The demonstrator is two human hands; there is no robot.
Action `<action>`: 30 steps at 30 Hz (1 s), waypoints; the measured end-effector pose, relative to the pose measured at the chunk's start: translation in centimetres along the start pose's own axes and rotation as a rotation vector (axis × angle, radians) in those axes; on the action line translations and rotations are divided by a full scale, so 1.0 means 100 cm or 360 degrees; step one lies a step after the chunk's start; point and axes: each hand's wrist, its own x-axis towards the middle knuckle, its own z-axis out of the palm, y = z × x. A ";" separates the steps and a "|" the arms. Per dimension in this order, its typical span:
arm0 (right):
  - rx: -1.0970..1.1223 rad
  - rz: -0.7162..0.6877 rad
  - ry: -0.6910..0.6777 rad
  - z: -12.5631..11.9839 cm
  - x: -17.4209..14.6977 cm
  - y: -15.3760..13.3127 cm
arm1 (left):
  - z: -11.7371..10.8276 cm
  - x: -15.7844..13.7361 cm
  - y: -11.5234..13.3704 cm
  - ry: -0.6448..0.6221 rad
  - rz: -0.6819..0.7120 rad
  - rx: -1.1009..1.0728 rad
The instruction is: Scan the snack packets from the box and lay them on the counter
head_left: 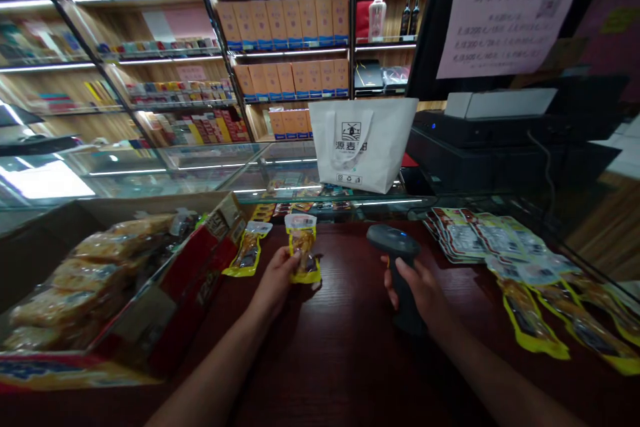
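**Snack packet in one hand, barcode scanner in the other**

Two bare forearms come in from the bottom edge over a dark red-brown worktop (345, 353). The left hand (277, 280) lies low on the wood with its fingers (291, 259) closed on the lower left edge of a yellow-trimmed snack packet (303, 248) — the packet stands nearly upright, its clear window facing the camera. Just to the left of it, a second yellow packet (249, 248) lies flat on the worktop, untouched, leaning toward an open red carton (200, 267). That carton takes up the left foreground and is filled with clear-wrapped golden snack bags (75, 280).

The right hand (420, 287) is wrapped tight round the grip of a dark handheld barcode scanner (395, 247), its head tipped toward the held packet and near it, but apart from it.

On the right, a fanned stack of red-and-white packets (470, 233) lies on the worktop, and beyond it a row of long yellow-edged packets (560, 307) runs toward the right edge.

Farther back, a white paper bag (365, 140) with a dark logo stands on the glass counter (200, 173). A black till unit (505, 140) sits to its right, with a printed notice (505, 20) above it — its text is too blurred to read. Lit shelves of orange boxes (290, 20) fill the back wall.
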 end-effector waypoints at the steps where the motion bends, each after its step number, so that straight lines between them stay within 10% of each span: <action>1: 0.0000 -0.0005 -0.0010 0.001 -0.002 -0.001 | 0.005 -0.005 0.000 -0.0043 -0.0016 -0.0061; 30: -0.0102 -0.0084 -0.0200 0.008 -0.021 -0.011 | 0.020 -0.020 -0.007 -0.0080 -0.0043 0.0075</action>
